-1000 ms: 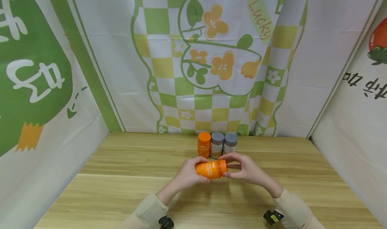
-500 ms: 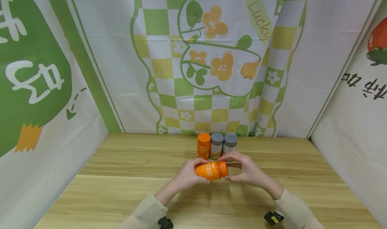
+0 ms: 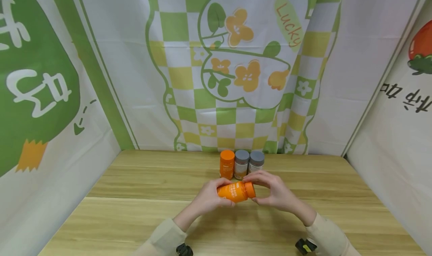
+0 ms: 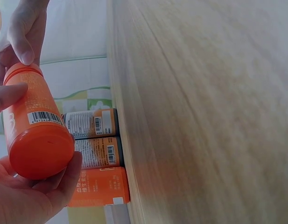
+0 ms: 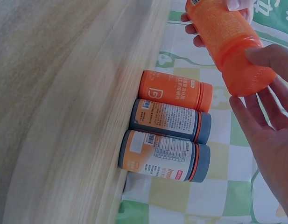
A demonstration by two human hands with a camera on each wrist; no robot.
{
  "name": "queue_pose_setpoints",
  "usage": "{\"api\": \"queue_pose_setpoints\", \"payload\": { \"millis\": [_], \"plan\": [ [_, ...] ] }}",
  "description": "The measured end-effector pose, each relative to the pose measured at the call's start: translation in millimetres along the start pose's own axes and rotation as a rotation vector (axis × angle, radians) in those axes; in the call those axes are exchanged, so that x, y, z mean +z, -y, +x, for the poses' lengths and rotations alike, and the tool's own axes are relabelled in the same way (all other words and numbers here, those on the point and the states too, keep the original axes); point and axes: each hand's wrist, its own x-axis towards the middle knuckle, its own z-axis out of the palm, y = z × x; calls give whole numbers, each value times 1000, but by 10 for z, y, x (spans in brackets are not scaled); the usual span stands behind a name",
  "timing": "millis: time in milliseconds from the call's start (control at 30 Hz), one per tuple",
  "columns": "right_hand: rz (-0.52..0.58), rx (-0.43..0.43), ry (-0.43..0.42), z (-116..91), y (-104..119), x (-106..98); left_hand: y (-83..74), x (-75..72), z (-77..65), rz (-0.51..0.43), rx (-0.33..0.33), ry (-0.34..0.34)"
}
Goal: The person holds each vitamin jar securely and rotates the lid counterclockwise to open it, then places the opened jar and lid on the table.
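Clock centred where?

On the smooth, orange, plastic-looking round bottle (image 3: 233, 192), as the head view shows it. It is raised above the pale wood-grain worktop (image 3: 135, 196), lying nearly sideways, with its flat base toward nine o'clock and its matching orange screw-type cap (image 3: 250, 189) toward three.

Left to right, then. What is at nine?

The person's left hand (image 3: 210, 196), coming out of a cream sleeve (image 3: 170, 229). Its grip is curled round the lower body, thumb on one side and fingers on the other.

How would that bottle handle?

Fairly light and stiff, I'd judge, and not easily broken. The smooth surface might slip or twist a little in dry fingers. I'd take it round the middle of the body, which leaves the cap to the other hand.

And its looks?

Straight-sided, narrowing just below the cap, orange all over. White lettering runs along the side, and the left wrist view shows a black-and-white barcode (image 4: 45, 116) near the base.

At twelve?

Standing side by side: a similar orange bottle (image 3: 227, 167), a grey-capped round bottle (image 3: 241, 167) with a white-and-orange label, and another grey-capped bottle (image 3: 257, 159) toward one o'clock, partly hidden.

Three?

The person's right hand (image 3: 275, 190), its grip pinching the cap between thumb and fingers. How firmly, I cannot tell.
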Motion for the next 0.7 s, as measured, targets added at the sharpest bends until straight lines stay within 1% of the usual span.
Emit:
{"api": "queue_pose_setpoints", "payload": {
  "millis": [133,233,333,467,567,700],
  "plan": [
    [-101,-20,-24,15,59,-11,1,-1,-3,3,-3,-2],
    [-120,-52,-44,43,157,-36,-3,-4,-6,2,-1,-4],
    [-83,-82,-54,73,263,-66,-8,-6,-12,-9,-1,0],
    [2,-80,-55,86,335,-92,-9,-10,-15,-14,0,4],
    [47,-66,-61,74,324,-92,-12,-10,-15,-16,-3,2],
    [87,-48,-80,39,232,-66,-21,-7,-12,-26,-5,3]
  ]
}}
